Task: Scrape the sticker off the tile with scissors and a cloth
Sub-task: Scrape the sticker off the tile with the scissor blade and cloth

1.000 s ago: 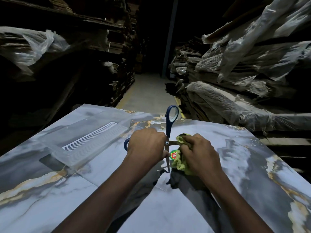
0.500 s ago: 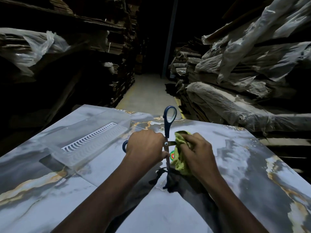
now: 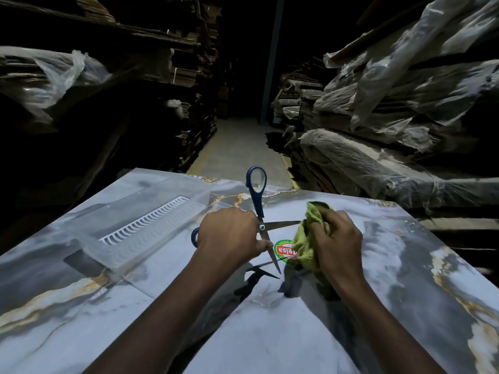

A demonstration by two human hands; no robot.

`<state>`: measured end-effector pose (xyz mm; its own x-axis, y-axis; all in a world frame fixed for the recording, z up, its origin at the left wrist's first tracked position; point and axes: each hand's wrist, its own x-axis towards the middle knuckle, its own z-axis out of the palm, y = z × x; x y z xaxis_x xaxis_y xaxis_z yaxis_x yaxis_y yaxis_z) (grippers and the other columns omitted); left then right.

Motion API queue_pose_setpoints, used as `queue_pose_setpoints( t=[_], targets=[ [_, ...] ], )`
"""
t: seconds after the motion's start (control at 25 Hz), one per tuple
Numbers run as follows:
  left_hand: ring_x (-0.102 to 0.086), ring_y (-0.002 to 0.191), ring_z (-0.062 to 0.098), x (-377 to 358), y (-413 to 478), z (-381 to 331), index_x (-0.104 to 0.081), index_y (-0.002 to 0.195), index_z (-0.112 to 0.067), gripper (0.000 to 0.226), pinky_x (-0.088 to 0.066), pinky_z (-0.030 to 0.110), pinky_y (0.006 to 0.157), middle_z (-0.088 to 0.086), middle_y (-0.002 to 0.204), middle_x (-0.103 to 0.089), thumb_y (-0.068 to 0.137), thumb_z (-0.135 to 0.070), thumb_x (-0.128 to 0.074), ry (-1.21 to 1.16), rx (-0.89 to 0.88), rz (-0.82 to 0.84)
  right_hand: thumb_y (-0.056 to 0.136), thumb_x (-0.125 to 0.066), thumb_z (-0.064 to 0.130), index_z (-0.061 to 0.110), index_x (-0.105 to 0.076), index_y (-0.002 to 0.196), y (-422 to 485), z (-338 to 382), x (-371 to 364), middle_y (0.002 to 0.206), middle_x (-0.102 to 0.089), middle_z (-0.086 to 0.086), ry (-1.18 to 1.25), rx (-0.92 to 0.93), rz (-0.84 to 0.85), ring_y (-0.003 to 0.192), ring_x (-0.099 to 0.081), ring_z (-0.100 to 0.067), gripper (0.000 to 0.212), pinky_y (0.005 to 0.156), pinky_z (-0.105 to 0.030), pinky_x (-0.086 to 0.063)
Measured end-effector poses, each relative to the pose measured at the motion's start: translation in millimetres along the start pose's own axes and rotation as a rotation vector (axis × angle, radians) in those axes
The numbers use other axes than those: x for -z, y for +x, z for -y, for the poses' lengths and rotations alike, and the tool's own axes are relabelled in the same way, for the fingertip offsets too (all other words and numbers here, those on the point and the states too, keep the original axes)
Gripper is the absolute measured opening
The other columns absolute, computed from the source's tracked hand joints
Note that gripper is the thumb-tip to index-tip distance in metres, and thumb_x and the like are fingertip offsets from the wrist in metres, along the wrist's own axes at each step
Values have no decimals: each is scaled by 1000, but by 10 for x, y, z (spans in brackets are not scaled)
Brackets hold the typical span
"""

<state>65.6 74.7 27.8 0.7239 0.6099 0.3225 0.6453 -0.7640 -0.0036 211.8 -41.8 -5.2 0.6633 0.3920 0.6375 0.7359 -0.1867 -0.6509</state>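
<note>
Open scissors and a green cloth at a round sticker on a marble-patterned tile.

The left hand (image 3: pixel 229 236) grips the blue-handled scissors (image 3: pixel 261 227) near the pivot, blades spread wide: one points right towards the cloth, the other runs down just beside the sticker's left edge. The right hand (image 3: pixel 337 244) is closed around the bunched green cloth (image 3: pixel 305 244), which covers the right edge of the sticker (image 3: pixel 283 251). The sticker lies flat on the tile (image 3: pixel 405 265) between the hands. A clear plastic tray (image 3: pixel 140 233) sits to the left.
</note>
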Motion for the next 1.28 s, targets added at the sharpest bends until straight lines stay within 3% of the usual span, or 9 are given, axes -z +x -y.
queue_pose_setpoints(
  t=[0.12, 0.2, 0.36, 0.48, 0.64, 0.8, 0.92, 1.08, 1.28],
  targets=[
    [-56, 80, 18, -7, -21, -24, -67, 104, -31, 45, -35, 27, 56, -8, 70, -49, 81, -66, -53, -55, 3, -36, 80, -51, 30, 32, -65, 108, -205, 133, -156, 90, -52, 4, -141, 333, 183, 70, -54, -19, 32, 55, -32, -45],
    [-57, 82, 18, -17, -19, -9, -65, 101, -31, 48, -34, 27, 56, -8, 71, -45, 80, -71, -50, -66, 16, -30, 80, -49, 34, 35, -62, 109, -184, 12, -210, 94, -51, 3, -263, 295, 203, 72, -57, -23, 33, 54, -35, -47],
    [-54, 75, 20, -64, 10, 31, -48, 70, -21, 60, -32, 30, 54, -5, 70, -50, 74, -81, -48, -198, 91, 82, 85, -57, 20, 30, -67, 112, 12, -254, -86, 99, -51, -2, -256, -38, 7, 85, -60, -32, 30, 65, -37, -49],
    [-52, 71, 20, -90, 19, 24, -44, 65, -21, 61, -30, 30, 53, -4, 69, -50, 73, -82, -48, -221, 97, 123, 79, -54, 24, 29, -70, 105, -43, -135, -66, 96, -54, -1, -129, 223, 70, 78, -59, -25, 31, 58, -34, -49],
    [-49, 72, 19, -117, -2, 10, -46, 71, -22, 57, -31, 29, 54, -5, 72, -47, 74, -79, -50, -118, 66, 92, 76, -66, 23, 34, -67, 100, -106, 2, -88, 92, -54, -1, -346, 542, 314, 76, -56, -23, 26, 45, -25, -38],
    [-60, 87, 20, -118, 2, -16, -62, 105, -25, 49, -39, 29, 62, -1, 90, -62, 81, -67, -53, -52, 29, 21, 73, -73, 16, 30, -68, 93, -143, 31, -114, 88, -53, -4, -484, 612, 271, 72, -55, -28, 25, 40, -25, -34],
    [-62, 93, 20, -136, 12, -12, -62, 112, -26, 49, -40, 28, 65, -1, 97, -66, 82, -64, -54, -26, 19, -13, 77, -68, 17, 32, -67, 96, -225, 111, -247, 91, -51, -4, -534, 505, 195, 73, -53, -28, 25, 43, -26, -34],
    [-56, 81, 19, -172, 32, 38, -55, 83, -24, 49, -36, 29, 63, -6, 76, -52, 77, -73, -53, -67, 55, 80, 91, -52, 30, 43, -59, 120, -101, -25, -262, 96, -45, 2, -350, 10, 270, 85, -56, -24, 33, 67, -36, -48],
    [-50, 69, 18, -247, 31, 1, -45, 64, -21, 58, -30, 26, 53, -5, 66, -48, 74, -78, -48, -179, 156, 34, 89, -55, 28, 38, -65, 117, -21, -178, -108, 81, -44, 5, -204, -20, 235, 78, -53, -17, 32, 63, -33, -43]
  ],
)
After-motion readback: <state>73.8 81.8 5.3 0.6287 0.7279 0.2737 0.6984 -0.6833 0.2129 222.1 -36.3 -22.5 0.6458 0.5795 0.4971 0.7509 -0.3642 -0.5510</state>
